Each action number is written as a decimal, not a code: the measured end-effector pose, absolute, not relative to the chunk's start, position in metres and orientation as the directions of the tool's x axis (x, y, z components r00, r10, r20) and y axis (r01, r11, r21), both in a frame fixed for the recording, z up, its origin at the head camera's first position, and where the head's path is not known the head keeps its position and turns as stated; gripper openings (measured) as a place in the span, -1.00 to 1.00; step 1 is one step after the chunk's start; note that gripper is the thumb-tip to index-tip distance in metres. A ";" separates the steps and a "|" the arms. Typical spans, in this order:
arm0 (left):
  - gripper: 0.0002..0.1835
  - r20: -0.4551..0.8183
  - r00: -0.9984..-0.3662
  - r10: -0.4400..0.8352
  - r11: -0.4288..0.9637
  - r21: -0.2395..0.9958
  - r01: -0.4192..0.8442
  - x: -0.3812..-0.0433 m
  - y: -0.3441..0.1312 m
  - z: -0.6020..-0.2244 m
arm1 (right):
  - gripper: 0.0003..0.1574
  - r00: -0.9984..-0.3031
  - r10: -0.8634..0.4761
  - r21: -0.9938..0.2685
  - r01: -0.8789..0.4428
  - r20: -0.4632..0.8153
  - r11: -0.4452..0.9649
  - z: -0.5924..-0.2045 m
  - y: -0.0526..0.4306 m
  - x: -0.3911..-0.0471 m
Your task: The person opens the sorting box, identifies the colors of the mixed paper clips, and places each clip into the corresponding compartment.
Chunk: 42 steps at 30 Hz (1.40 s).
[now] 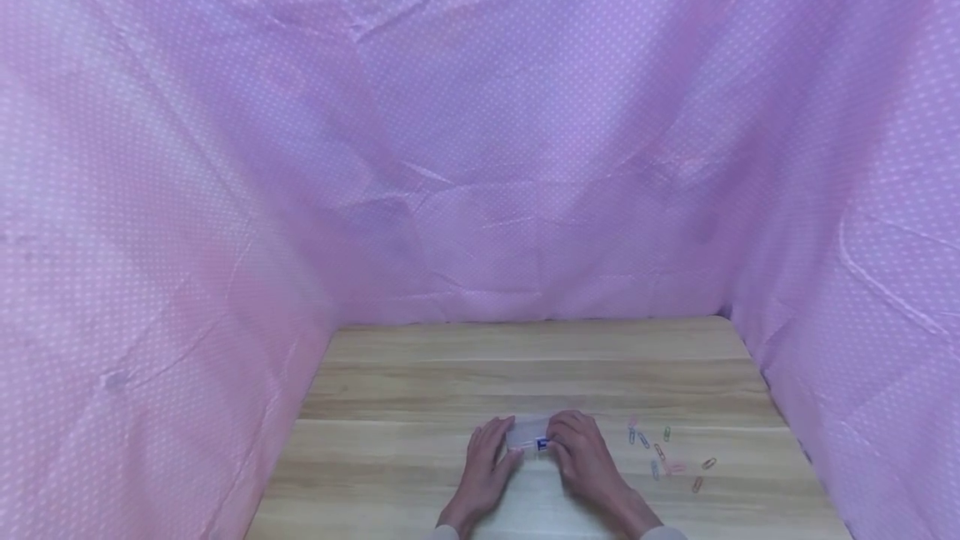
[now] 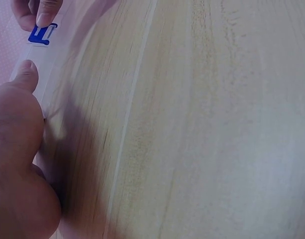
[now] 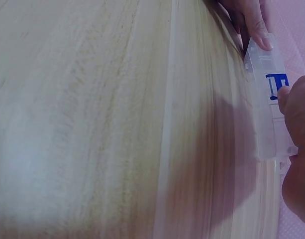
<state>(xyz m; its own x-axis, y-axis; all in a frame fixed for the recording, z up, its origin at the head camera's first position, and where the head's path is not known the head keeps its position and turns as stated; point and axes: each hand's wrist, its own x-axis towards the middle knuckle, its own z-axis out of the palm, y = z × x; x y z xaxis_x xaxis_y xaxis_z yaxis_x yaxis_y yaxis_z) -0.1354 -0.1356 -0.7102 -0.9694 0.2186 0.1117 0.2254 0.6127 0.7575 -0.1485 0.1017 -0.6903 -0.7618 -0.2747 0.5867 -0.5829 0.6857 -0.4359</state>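
Observation:
A clear plastic box [image 1: 527,432] with a blue latch [image 3: 272,86] on its near side rests on the wooden table between both hands. My left hand [image 1: 483,467] grips the box's left end, fingers behind and thumb on the near face. At the other end my right hand [image 1: 585,458] holds the box, its thumb pressing on the blue latch. The lid looks closed. In the left wrist view, the right thumb also shows against the latch. Part of the box is hidden by the fingers, and its contents cannot be made out.
Several coloured paper clips [image 1: 659,452] lie scattered on the table to the right of the right hand. Pink dotted cloth [image 1: 480,257] hangs around the back and sides of the wooden table [image 1: 450,365].

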 end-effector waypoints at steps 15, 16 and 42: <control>-0.40 0.091 -0.966 0.243 0.616 0.754 0.226 -0.136 -0.136 -0.708 | -0.68 -0.734 -0.268 -0.433 -0.610 0.625 0.663 -0.691 0.100 -0.149; -0.40 0.110 -0.964 0.242 0.616 0.750 0.240 -0.135 -0.135 -0.708 | -0.68 -0.728 -0.269 -0.430 -0.616 0.631 0.660 -0.691 0.100 -0.149; -0.36 0.098 -0.958 0.269 0.652 0.714 0.255 -0.133 -0.136 -0.710 | -0.72 -0.646 -0.339 -0.377 -0.710 0.684 0.595 -0.696 0.115 -0.142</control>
